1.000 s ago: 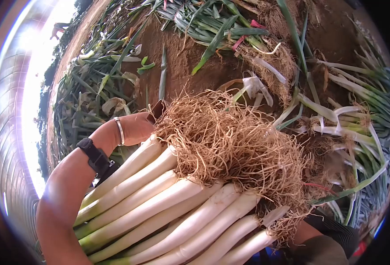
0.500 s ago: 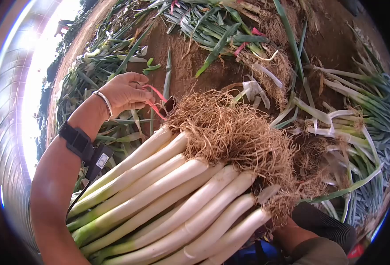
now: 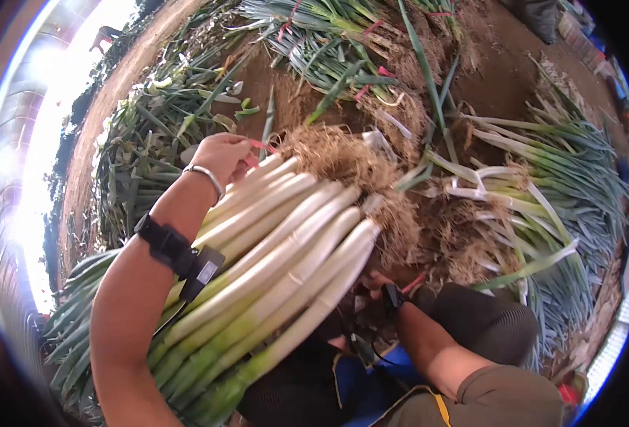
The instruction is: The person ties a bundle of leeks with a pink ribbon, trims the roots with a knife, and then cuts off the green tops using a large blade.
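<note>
A thick bundle of large green onions (image 3: 293, 235) lies across my lap, white stalks side by side and brown roots (image 3: 350, 160) pointing away from me. My left hand (image 3: 222, 158) is closed at the far left edge of the bundle, pinching a red tie strip (image 3: 263, 145) beside the roots. Below the near side of the bundle is my right hand (image 3: 378, 282), its fingers small and partly hidden in shadow. Another red strip (image 3: 415, 283) shows near the right wrist; whether the hand holds it cannot be made out.
Loose green leaves (image 3: 140, 149) are heaped on the left. Bundles tied with red strips (image 3: 328, 50) lie at the far side on brown soil (image 3: 503, 64). More loose green onions (image 3: 542, 164) spread on the right, beside my bent knee (image 3: 485, 320).
The bundle now appears smaller and farther off, showing more of its green leaves. My left hand has shifted slightly right and down with the red strip. My right hand has come into view beneath the bundle.
</note>
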Demonstrator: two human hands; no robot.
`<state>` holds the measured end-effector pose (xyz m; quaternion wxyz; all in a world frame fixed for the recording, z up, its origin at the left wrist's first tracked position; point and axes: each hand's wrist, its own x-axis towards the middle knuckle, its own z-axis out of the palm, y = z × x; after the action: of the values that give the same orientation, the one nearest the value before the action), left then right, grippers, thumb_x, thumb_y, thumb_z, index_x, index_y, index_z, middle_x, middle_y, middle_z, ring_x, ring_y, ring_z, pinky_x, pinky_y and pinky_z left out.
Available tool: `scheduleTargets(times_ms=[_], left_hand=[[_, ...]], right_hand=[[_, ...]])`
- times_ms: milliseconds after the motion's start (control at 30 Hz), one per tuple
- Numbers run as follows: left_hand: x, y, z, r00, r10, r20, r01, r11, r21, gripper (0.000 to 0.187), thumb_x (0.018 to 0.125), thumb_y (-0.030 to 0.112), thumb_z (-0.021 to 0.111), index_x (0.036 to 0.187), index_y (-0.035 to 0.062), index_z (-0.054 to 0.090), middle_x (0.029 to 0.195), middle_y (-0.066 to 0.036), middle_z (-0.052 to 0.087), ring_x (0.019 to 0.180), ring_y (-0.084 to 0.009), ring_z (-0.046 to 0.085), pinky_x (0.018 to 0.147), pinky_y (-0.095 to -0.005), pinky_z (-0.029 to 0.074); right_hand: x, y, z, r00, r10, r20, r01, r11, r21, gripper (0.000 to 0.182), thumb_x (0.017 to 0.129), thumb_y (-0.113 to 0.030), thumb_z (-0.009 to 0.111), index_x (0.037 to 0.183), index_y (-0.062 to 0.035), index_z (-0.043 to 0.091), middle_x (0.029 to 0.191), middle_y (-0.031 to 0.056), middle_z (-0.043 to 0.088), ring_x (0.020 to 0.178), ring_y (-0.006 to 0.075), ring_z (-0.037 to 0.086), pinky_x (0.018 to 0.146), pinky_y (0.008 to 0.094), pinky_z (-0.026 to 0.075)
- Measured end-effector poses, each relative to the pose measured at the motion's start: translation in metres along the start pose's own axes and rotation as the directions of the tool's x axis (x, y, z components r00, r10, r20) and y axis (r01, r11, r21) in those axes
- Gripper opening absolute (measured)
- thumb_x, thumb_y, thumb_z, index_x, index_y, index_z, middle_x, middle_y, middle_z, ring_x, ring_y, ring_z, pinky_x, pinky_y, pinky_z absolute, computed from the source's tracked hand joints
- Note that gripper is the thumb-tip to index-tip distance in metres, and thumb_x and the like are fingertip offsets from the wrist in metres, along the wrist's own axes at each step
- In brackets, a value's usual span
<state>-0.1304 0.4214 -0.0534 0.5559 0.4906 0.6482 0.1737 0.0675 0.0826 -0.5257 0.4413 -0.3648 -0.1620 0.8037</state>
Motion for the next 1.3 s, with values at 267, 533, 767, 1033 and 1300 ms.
scheduleTargets(times_ms=[267, 533, 767, 1033, 1300], left_hand=[[0.009, 0.023, 0.063, 0.961, 0.251, -0.118, -0.004, 0.439, 0.899, 0.026, 0.09, 0.027, 0.052, 0.097, 0.0108, 0.071, 0.096, -0.008, 0.07, 0.091, -0.0234, 0.067, 0.078, -0.0361, 0.052], [0.033, -0.014, 0.076, 0.81, 0.118, -0.574, -0.058, 0.991, 0.121, 0.026, 0.086, 0.034, 0.063, 0.087, 0.0107, 0.075, 0.073, 0.0, 0.071, 0.068, -0.0127, 0.068, 0.067, -0.0262, 0.052], [-0.001, -0.01, 0.076, 0.881, 0.131, -0.454, -0.17, 0.984, -0.048, 0.022, 0.086, 0.025, 0.067, 0.089, 0.003, 0.067, 0.072, -0.004, 0.069, 0.059, -0.007, 0.062, 0.054, -0.0206, 0.048], [0.002, -0.03, 0.065, 0.905, 0.259, -0.338, -0.315, 0.941, -0.124, 0.027, 0.086, 0.025, 0.067, 0.095, -0.0014, 0.067, 0.077, -0.005, 0.069, 0.066, -0.0069, 0.064, 0.062, -0.0195, 0.05], [0.005, -0.031, 0.067, 0.907, 0.219, -0.361, -0.291, 0.943, -0.16, 0.024, 0.087, 0.028, 0.067, 0.089, 0.0041, 0.068, 0.073, -0.004, 0.069, 0.055, -0.0045, 0.055, 0.053, -0.0198, 0.047]], right_hand=[[-0.037, -0.15, 0.09, 0.952, 0.214, -0.218, -0.257, 0.946, -0.196, 0.012, 0.088, -0.017, 0.059, 0.092, -0.0069, 0.063, 0.071, 0.0017, 0.057, 0.056, 0.0112, 0.05, 0.049, 0.0263, 0.039], [-0.065, -0.178, 0.114, 0.962, -0.039, -0.269, -0.133, 0.796, -0.59, 0.025, 0.089, -0.028, 0.058, 0.094, -0.0056, 0.068, 0.066, 0.0016, 0.055, 0.06, 0.0177, 0.055, 0.055, 0.033, 0.045], [-0.074, -0.195, 0.159, 0.828, -0.555, -0.081, -0.054, 0.065, -0.996, 0.028, 0.079, -0.035, 0.062, 0.08, -0.0076, 0.068, 0.075, 0.0195, 0.06, 0.074, 0.0383, 0.058, 0.068, 0.0456, 0.048], [-0.08, -0.199, 0.186, 0.873, -0.474, 0.119, 0.253, 0.229, -0.94, 0.022, 0.076, -0.024, 0.066, 0.071, -0.0036, 0.062, 0.074, 0.0184, 0.062, 0.074, 0.0375, 0.059, 0.065, 0.0461, 0.048], [-0.064, -0.197, 0.186, 0.936, -0.352, 0.025, 0.122, 0.256, -0.959, 0.025, 0.082, -0.026, 0.06, 0.084, -0.002, 0.065, 0.076, 0.022, 0.062, 0.074, 0.041, 0.061, 0.066, 0.0472, 0.049]])
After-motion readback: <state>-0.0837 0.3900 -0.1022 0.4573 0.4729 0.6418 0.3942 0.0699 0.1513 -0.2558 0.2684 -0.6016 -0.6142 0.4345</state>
